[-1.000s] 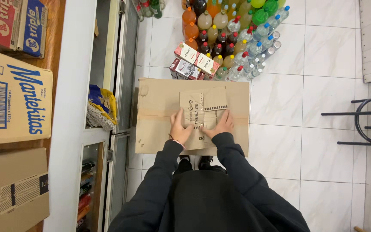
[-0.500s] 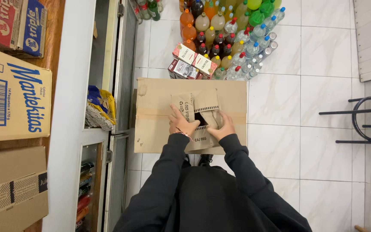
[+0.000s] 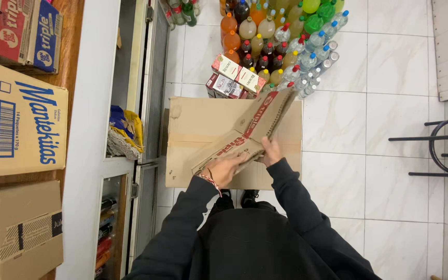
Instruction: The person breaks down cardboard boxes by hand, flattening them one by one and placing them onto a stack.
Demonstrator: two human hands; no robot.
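Overhead, head view only. Person's feet mostly hidden under the large cardboard box [image 3: 203,129], which rests on the white tiled floor [image 3: 369,119]. Bottles [image 3: 281,36] cut off at top edge; stool [image 3: 442,148] cut off at right. Both arms in dark sleeves reach forward. Left hand [image 3: 224,170] curled shut around the lower end of a flattened cardboard piece [image 3: 250,129] with red print; fingertips hidden beneath it. Right hand [image 3: 271,150] clamped on its edge, thumb side hard to make out. Flattened piece lies tilted across the big box's top, just beside small cartons [image 3: 234,78].
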